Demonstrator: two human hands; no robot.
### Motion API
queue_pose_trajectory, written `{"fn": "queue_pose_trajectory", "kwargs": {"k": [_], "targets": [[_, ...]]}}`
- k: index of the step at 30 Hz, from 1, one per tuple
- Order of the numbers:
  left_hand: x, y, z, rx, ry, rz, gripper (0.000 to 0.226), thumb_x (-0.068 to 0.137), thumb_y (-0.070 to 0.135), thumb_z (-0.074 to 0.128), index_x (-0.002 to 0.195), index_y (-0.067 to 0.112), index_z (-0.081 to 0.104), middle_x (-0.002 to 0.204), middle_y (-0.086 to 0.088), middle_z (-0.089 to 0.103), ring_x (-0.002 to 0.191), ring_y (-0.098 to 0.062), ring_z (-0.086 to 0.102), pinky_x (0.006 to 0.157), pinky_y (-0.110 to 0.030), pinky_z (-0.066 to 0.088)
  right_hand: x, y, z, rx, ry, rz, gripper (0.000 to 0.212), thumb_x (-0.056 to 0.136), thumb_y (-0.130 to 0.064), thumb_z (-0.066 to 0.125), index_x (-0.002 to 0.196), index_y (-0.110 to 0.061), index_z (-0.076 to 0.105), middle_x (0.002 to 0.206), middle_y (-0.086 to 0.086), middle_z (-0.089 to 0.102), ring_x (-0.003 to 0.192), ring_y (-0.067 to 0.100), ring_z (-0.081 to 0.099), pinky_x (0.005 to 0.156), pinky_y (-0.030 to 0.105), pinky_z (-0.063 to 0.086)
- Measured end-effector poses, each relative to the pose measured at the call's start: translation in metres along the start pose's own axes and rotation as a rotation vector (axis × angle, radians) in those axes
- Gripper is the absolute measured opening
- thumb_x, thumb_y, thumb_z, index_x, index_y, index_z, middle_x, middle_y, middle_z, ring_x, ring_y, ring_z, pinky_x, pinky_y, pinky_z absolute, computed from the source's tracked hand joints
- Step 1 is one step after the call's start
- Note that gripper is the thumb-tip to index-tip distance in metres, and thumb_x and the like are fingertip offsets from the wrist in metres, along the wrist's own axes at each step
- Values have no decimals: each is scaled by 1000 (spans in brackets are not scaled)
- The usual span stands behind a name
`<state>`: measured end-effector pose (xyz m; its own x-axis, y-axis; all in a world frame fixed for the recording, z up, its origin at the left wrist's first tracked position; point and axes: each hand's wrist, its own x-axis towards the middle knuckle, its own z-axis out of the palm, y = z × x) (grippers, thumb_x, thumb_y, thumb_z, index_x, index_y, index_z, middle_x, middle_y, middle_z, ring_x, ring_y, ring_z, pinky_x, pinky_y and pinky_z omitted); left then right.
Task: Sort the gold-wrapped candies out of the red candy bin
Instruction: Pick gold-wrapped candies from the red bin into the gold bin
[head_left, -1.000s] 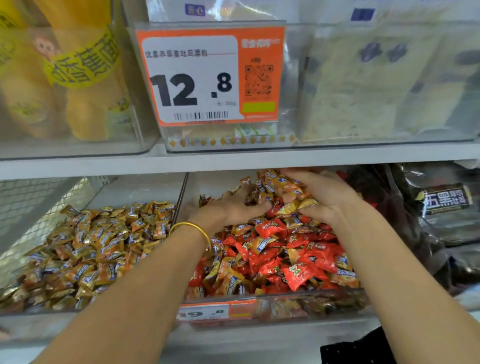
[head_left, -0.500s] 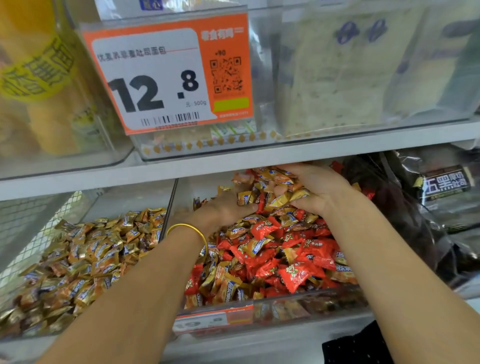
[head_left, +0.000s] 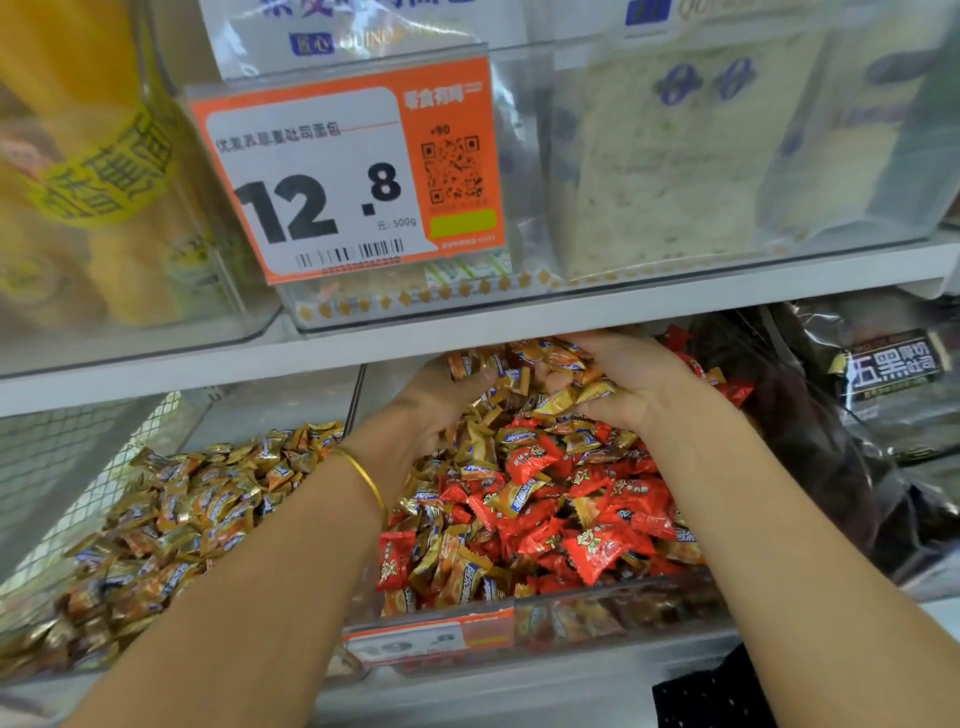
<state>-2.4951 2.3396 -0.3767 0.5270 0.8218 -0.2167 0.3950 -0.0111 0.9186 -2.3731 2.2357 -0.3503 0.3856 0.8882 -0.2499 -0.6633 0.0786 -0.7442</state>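
Note:
The clear bin (head_left: 519, 621) in the middle holds red-wrapped candies (head_left: 587, 519) mixed with gold-wrapped candies (head_left: 457, 561). At the back of that bin, under the shelf edge, both my hands cup a heap of mostly gold-wrapped candies (head_left: 535, 379) between them. My left hand (head_left: 436, 400) curls round the heap's left side, and a gold bangle is on its wrist. My right hand (head_left: 634, 379) curls over the heap's right side. The fingertips are buried in the wrappers.
The neighbouring bin on the left (head_left: 47, 670) is filled with gold-wrapped candies (head_left: 182, 519). Dark packaged goods (head_left: 841, 447) lie to the right. A white shelf (head_left: 571, 312) hangs low over the hands, with an orange 12.8 price tag (head_left: 343, 171) above it.
Both hands have lifted slightly and drawn closer together around the heap of candies at the back of the bin. The camera has shifted.

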Motion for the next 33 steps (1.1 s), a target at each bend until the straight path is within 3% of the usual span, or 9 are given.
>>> {"fn": "queue_pose_trajectory", "kwargs": {"k": [1, 4, 7, 11, 16, 22, 26, 33], "targets": [[-4, 4, -3, -73, 7, -26, 49, 90, 32, 60, 132, 15, 42, 134, -2, 47, 99, -17, 51, 48, -17, 49, 0, 0, 1, 16, -3, 13, 2, 85, -2, 60, 84, -4, 60, 70, 12, 62, 57, 19, 54, 50, 22, 40], [-16, 9, -12, -298, -4, -96, 37, 84, 30, 67, 115, 18, 51, 136, -5, 48, 110, -26, 50, 46, -24, 51, -3, 2, 3, 35, 0, 63, 8, 89, -6, 57, 83, -4, 60, 69, 12, 62, 55, 19, 53, 44, 19, 35], [-30, 6, -22, -444, -22, -160, 36, 82, 27, 69, 112, 16, 53, 127, -9, 55, 100, -29, 54, 48, -26, 50, -6, 2, 5, 80, 1, 98, 11, 92, -9, 53, 85, -4, 59, 77, 12, 59, 57, 19, 51, 35, 16, 33], [-56, 2, -33, -552, -76, -246, 24, 84, 23, 67, 100, 13, 53, 94, -6, 62, 72, -21, 56, 47, -25, 49, -13, 3, 6, 149, -17, 162, 12, 92, -13, 52, 86, -3, 57, 74, 10, 57, 59, 17, 48, 35, 15, 33], [-90, 4, -48, -660, -122, -266, 23, 81, 22, 68, 97, 12, 54, 88, -7, 61, 74, -20, 54, 51, -26, 49, -32, 10, 14, 192, -37, 265, 9, 84, -13, 58, 84, -5, 54, 63, 12, 56, 62, 15, 49, 43, 12, 29], [-132, -7, -79, -781, -197, -257, 36, 64, 21, 75, 95, 15, 57, 90, -8, 61, 78, -21, 53, 52, -28, 48, -65, 33, 34, 197, -115, 320, 20, 69, -11, 66, 86, -10, 57, 69, 11, 59, 54, 17, 52, 34, 15, 33], [-152, -19, -108, -845, -166, -245, 24, 69, 22, 74, 86, 12, 61, 76, -5, 64, 59, -18, 57, 50, -28, 47, -87, 57, 55, 221, -164, 366, 21, 68, -11, 67, 87, -10, 59, 72, 11, 58, 54, 18, 53, 35, 15, 33], [-152, -57, -164, -933, 71, -243, 17, 74, 25, 70, 82, 12, 62, 87, -6, 66, 71, -20, 59, 47, -27, 49, -102, 105, 128, 196, -288, 456, 10, 68, -7, 68, 75, -8, 60, 67, 14, 57, 53, 20, 51, 32, 16, 34]]}}
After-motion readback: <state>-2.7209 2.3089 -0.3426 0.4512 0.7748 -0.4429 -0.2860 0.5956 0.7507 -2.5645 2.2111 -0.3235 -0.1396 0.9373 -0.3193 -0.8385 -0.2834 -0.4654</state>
